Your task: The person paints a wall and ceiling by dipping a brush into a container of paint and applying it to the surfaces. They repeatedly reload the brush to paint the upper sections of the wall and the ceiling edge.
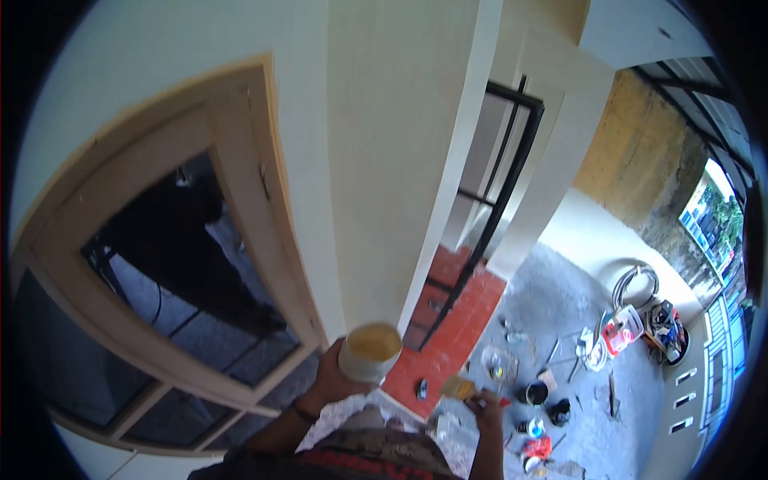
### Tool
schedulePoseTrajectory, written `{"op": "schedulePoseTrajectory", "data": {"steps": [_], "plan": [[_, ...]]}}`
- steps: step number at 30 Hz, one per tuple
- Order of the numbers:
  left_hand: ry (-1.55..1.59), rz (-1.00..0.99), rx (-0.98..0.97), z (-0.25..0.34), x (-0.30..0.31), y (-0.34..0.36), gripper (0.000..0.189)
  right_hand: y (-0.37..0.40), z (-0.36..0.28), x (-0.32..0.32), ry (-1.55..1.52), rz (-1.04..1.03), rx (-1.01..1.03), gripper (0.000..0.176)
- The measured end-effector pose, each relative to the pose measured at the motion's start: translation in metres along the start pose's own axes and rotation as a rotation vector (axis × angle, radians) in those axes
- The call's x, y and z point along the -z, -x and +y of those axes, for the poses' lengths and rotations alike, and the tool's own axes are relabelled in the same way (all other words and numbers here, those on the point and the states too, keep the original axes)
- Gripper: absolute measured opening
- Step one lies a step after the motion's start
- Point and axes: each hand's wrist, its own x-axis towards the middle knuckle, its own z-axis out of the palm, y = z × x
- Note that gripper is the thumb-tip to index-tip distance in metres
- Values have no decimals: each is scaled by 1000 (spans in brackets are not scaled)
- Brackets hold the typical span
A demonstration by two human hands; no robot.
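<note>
My left hand [326,380] is wrapped round a light-coloured cup [364,370] with yellowish-cream paint [374,344] inside. The cup is held beside the lower edge of the pale wall [392,160]. To its right, my right hand [485,404] grips a paintbrush [459,389] by its red handle, with the bristles pointing left toward the cup. The brush and the cup are apart.
A window with a light wooden frame [276,192] is on the left. Behind the wall stands a black metal frame [512,176] over red tiles [464,320]. Cans, tools, a bucket [622,330] and a coiled hose [638,282] lie on the grey floor far below.
</note>
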Motion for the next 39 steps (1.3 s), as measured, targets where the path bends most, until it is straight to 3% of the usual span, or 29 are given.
{"op": "schedulePoseTrajectory", "data": {"steps": [4, 5, 6, 10, 18, 22, 31, 35, 36, 37, 39], "plan": [[-27, -40, -58, 15, -7, -2, 82, 15, -46, -3, 137, 21, 324, 27], [-19, -58, -49, 21, -10, -2, 82, 15, -55, 5, 327, -61, 553, 36], [-10, -76, -44, 26, -12, -1, 81, 34, -78, -14, 194, -23, 458, 37], [-100, -106, -44, 27, -19, 8, 76, 77, -117, -46, -6, -58, 606, 41], [-93, -204, -217, 36, -34, 5, 78, 146, -150, -94, 113, -217, 974, 35], [-109, -312, -170, 25, -44, 17, 80, 161, -153, -97, 175, -303, 1039, 37], [-110, -364, -74, 19, -39, 38, 79, 112, -147, -124, 213, -241, 852, 37], [-63, -322, -27, 11, -24, 52, 78, 61, -145, -203, 605, -462, 950, 23], [-63, -294, -24, 9, -20, 55, 77, 39, -147, -226, 861, -576, 1267, 19], [-64, -321, 6, 10, -17, 57, 80, 47, -152, -257, 956, -599, 1202, 18], [-69, -278, 3, 12, -11, 65, 81, 20, -162, -300, 1085, -634, 1387, 19]]}}
